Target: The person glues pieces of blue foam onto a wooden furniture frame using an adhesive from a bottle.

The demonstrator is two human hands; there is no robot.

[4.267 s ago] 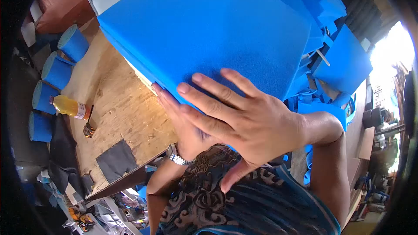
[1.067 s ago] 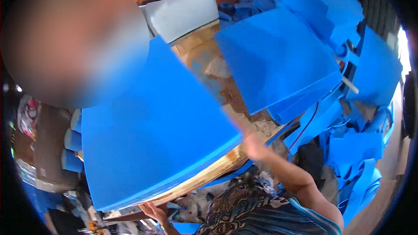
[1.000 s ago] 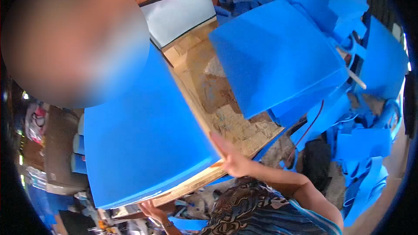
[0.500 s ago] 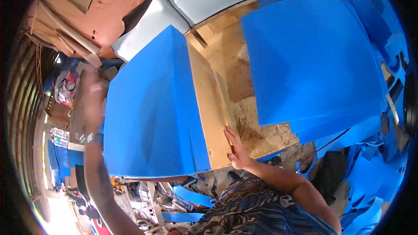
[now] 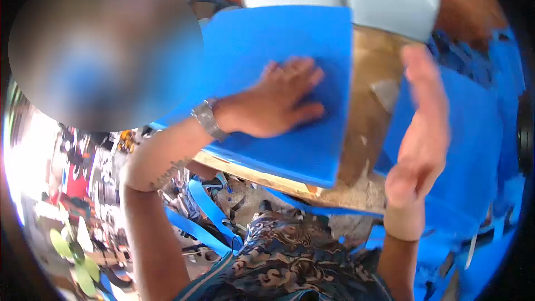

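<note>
A large blue sheet (image 5: 251, 39) covers the left part of a wooden worktop (image 5: 356, 184). My left hand (image 5: 278, 100), with a metal watch at the wrist, lies on the blue sheet with its fingers spread and holds nothing. Over the right side of the worktop is my right hand (image 5: 421, 117), smeared by motion, its fingertips pointing away from me. Whether it holds anything cannot be made out. Beneath and beyond it lies a second stack of blue sheets (image 5: 462, 134).
Pale grey cushion-like pieces (image 5: 390, 0) lie along the far edge. Blue strips (image 5: 206, 206) hang or lie below the near edge. Cluttered items fill the lower left, with a green fan (image 5: 72, 251). A blurred patch hides the upper left.
The view has swung left. My left hand has come onto the blue surface. My right hand has left the wooden side of the blue-covered piece and risen; that wooden side no longer shows.
</note>
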